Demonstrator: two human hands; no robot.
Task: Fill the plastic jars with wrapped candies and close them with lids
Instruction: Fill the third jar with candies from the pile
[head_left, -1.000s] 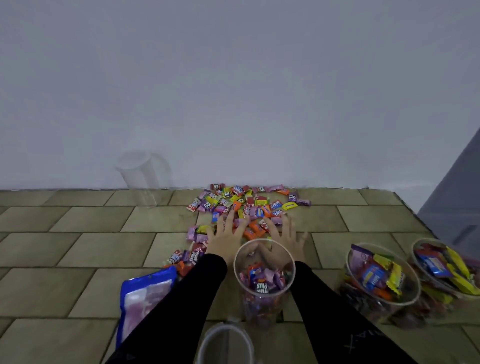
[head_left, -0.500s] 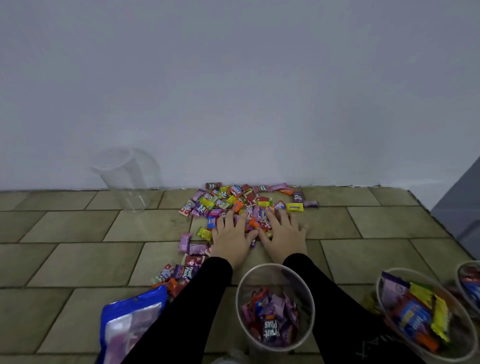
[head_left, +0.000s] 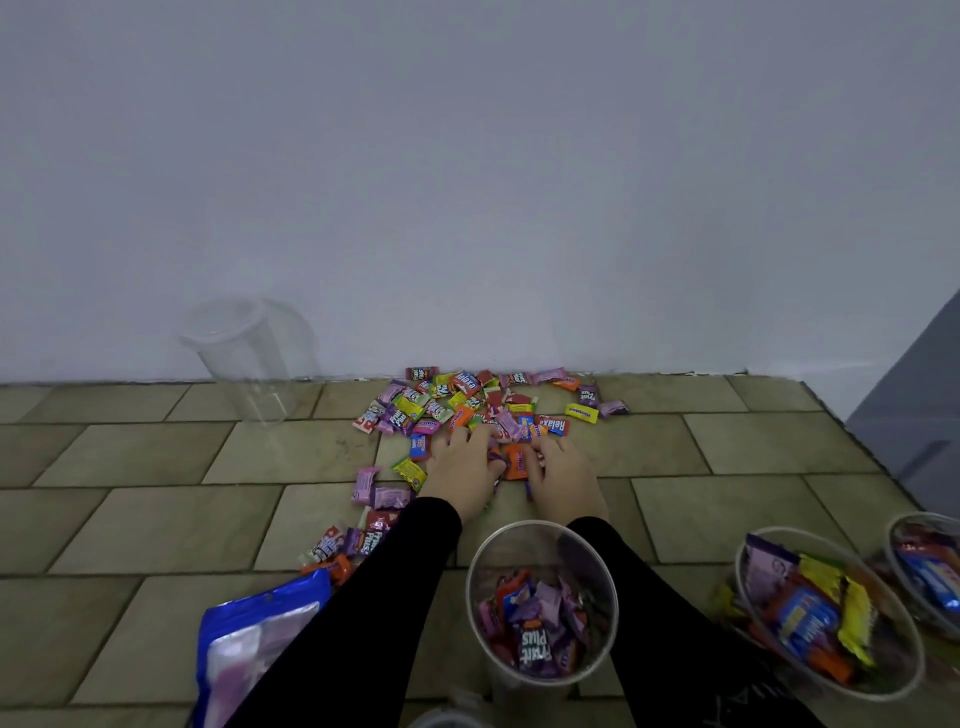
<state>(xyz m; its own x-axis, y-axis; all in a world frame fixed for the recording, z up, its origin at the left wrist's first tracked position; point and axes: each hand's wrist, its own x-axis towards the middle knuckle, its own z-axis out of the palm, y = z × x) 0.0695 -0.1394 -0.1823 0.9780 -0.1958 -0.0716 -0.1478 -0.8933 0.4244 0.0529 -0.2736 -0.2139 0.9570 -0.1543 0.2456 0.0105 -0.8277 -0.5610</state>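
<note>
A loose pile of wrapped candies in pink, yellow, orange, red and purple lay scattered on the tiled floor against the wall. A clear plastic jar stood upright and lidless nearest the camera, partly filled. Two fuller jars stood to its right, also uncapped. An empty clear jar stood by the wall.

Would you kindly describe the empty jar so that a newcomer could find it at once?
Start at the pale grey wall where it meets the tiled floor. Left of the scattered pile of wrapped candies, the clear plastic jar stands against it. Unlike the three jars nearer the person, it holds no candies.
</note>
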